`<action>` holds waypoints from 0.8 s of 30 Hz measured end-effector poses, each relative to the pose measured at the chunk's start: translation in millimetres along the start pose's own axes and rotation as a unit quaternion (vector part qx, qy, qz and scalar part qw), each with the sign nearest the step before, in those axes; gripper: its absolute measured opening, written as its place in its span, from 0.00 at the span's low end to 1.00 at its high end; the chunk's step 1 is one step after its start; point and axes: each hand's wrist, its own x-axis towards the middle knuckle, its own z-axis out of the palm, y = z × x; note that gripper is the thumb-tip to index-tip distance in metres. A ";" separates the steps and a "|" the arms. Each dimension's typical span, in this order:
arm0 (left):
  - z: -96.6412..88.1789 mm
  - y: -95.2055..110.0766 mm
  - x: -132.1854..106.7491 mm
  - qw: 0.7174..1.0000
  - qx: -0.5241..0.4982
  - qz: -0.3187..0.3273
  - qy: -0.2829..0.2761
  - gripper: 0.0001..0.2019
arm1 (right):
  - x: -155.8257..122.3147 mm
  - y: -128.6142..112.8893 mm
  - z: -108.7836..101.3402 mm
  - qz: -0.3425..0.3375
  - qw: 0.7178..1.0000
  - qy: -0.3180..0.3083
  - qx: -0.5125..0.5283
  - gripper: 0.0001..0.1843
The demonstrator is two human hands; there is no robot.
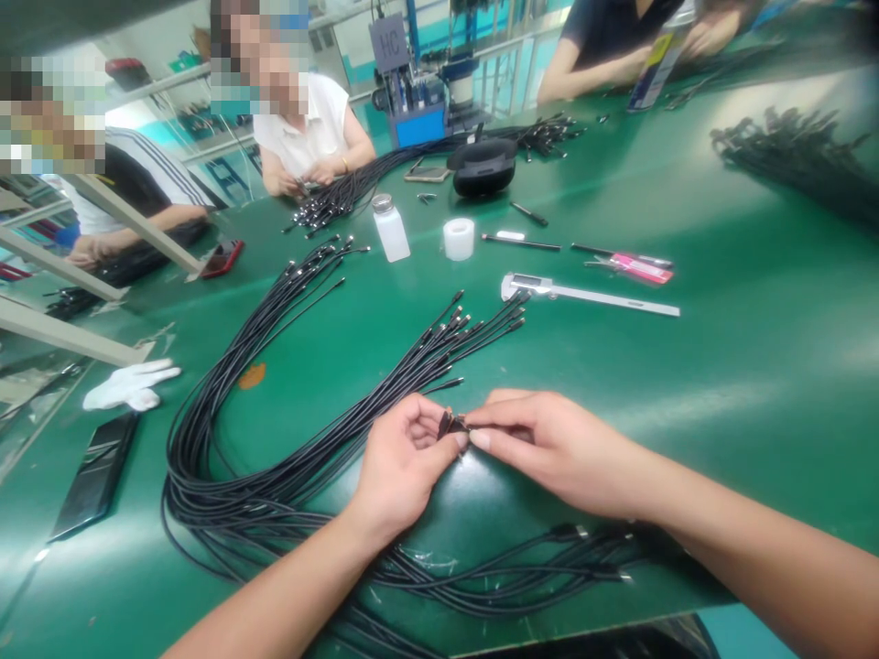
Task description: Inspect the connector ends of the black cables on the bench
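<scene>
My left hand [405, 458] is closed around a small black piece [450, 424], gripping it between thumb and fingers. The piece looks like a connector, though its exact kind is partly hidden by the fingertips. My right hand [556, 444] meets it from the other side, thumb and forefinger pinched on its right edge. A long bundle of black cables [330, 458] curves around behind and beneath my left hand. Several of its plugs [457, 325] point up and right beyond my hands. More cable ends [583, 549] lie nearer me, below my right hand.
Beyond the cables are a white bottle [391, 231], a white tape roll [459, 240], a digital caliper [597, 297], pink-handled snips [642, 266] and a black case [484, 167]. A phone [97, 471] and white glove [130, 384] lie left. Other people sit across the green table [755, 412].
</scene>
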 end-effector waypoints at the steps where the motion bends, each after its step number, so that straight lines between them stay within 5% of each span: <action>1: 0.2 0.8 -0.5 1.000 0.007 0.002 0.004 0.11 | 0.0 0.1 0.0 -0.001 1.000 0.001 -0.001 0.15; 24: 3.4 -0.7 -3.0 0.995 0.088 0.046 0.029 0.07 | 0.2 1.4 1.4 0.001 1.000 0.006 -0.016 0.14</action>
